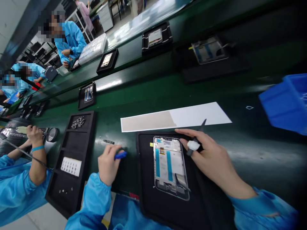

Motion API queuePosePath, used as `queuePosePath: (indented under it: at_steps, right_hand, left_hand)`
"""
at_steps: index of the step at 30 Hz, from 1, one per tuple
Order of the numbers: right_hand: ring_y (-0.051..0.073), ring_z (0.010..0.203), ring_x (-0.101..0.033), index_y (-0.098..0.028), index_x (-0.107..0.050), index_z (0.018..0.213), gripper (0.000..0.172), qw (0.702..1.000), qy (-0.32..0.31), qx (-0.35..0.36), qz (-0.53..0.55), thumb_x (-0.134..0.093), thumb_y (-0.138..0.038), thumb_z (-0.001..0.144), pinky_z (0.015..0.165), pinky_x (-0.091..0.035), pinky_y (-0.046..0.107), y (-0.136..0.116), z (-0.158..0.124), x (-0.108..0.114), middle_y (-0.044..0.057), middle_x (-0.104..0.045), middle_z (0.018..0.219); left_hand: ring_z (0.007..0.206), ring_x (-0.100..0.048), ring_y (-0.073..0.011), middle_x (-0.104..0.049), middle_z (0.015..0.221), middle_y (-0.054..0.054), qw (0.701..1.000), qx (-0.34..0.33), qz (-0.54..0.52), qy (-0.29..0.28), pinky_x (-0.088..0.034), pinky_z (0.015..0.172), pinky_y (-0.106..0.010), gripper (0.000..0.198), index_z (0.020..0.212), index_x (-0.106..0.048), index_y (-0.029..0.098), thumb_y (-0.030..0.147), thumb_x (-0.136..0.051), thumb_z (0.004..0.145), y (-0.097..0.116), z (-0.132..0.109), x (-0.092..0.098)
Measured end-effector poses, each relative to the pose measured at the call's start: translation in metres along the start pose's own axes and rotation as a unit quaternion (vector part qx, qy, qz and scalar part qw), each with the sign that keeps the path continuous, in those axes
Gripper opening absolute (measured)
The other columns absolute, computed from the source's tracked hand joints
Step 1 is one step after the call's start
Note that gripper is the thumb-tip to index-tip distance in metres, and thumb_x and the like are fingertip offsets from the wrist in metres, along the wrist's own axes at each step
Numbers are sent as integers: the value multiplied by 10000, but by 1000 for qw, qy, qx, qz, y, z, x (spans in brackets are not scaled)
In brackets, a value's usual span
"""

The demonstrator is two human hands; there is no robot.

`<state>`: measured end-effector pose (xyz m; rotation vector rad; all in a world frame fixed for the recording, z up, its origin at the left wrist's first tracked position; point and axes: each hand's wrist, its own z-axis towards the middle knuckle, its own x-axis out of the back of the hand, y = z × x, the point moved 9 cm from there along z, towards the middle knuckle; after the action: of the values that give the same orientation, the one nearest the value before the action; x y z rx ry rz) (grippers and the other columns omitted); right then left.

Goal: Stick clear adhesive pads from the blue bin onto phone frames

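Note:
An opened phone body [168,166] with blue strips and a yellow tab lies in a black tray [146,195] in front of me. My right hand [213,159] is over the tray's upper right, its fingertips by the phone's top right corner. Held in it is a dark pointed tool [202,124] with a white wrapped part [193,146]; its exact kind is unclear. To the left of the tray, my left hand [109,164] is closed around a blue piece [120,155] whose other end is hidden. Just beyond that hand lies a row of small black parts [108,141].
A white paper strip [199,114] lies behind the tray. On the left stands a divided black tray [72,140] with small parts, beside a co-worker's hand [35,135]. A blue bin [283,102] is at the right. More phone trays [86,95] line the green bench.

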<state>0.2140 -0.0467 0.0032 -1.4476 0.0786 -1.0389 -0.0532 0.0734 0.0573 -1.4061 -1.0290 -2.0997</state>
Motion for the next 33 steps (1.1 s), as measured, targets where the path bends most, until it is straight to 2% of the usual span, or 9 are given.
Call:
queuePosePath:
  at_steps: [2,5,15,18,22,25,28,31,33]
  right_hand:
    - [300,1018,-661,-254,-661,1105,323,1000,-2,-2,-11,-498,-400,868,822,-536,423,1,0,0,88,-716,1100]
    - [301,1017,-665,-236,-661,1096,336,1000,2,-3,-17,-490,-409,865,831,-539,426,1,1,0,92,-720,1089]
    - [281,1018,-667,-237,-655,1100,307,1000,1,7,-18,-499,-386,880,846,-539,407,-4,1,1,89,-722,1090]
    - [276,1019,-667,-237,-656,1108,300,1000,2,10,-19,-502,-374,892,839,-540,400,-3,1,1,94,-720,1088]
    - [270,1031,-663,-225,-662,1119,286,1000,6,22,-18,-517,-354,908,860,-537,396,-3,-1,1,105,-714,1104]
    - [260,1003,-669,-228,-671,1100,252,998,55,38,-18,-552,-342,909,841,-545,383,-13,-4,11,100,-718,1076]
    - [241,942,-689,-249,-681,1049,191,993,91,70,23,-599,-337,901,823,-558,375,-38,-11,20,67,-732,1015]
    - [208,863,-718,-258,-669,1006,137,988,13,80,134,-648,-297,877,776,-584,339,-64,-17,5,39,-747,964]
    - [197,834,-731,-252,-640,1004,159,971,-54,55,226,-676,-281,852,752,-598,321,-75,-20,-10,34,-754,943]
  left_hand:
    - [851,-678,-164,-660,999,-42,997,35,61,23,-524,714,-224,210,1122,-660,216,223,-601,920,-28,10,4]
    - [789,-672,-160,-654,987,-31,992,52,113,5,-493,639,-224,261,1151,-663,235,225,-644,891,-50,19,-2]
    - [826,-674,-175,-697,940,-16,995,34,90,-36,-464,682,-241,109,974,-700,250,242,-619,901,-50,27,-5]
    - [854,-681,-196,-723,937,-29,996,68,27,-41,-477,739,-266,106,960,-690,231,251,-628,876,-58,27,-3]
    - [698,-634,-164,-712,834,-26,987,134,-82,-28,-466,680,-265,135,919,-690,210,301,-631,837,-65,25,4]
    - [509,-489,-99,-613,651,13,957,195,-214,-20,-391,528,-218,194,873,-682,182,359,-658,797,-60,19,4]
    - [381,-318,-61,-404,464,91,888,255,-375,-75,-247,406,-184,277,876,-655,163,411,-680,756,-40,11,-19]
    - [360,-286,-49,-381,464,101,842,254,-462,-115,-198,370,-176,277,862,-649,159,393,-700,722,-3,9,-40]
    - [393,-335,-48,-454,524,73,857,216,-457,-96,-245,383,-173,215,846,-670,160,332,-709,722,19,13,-43]
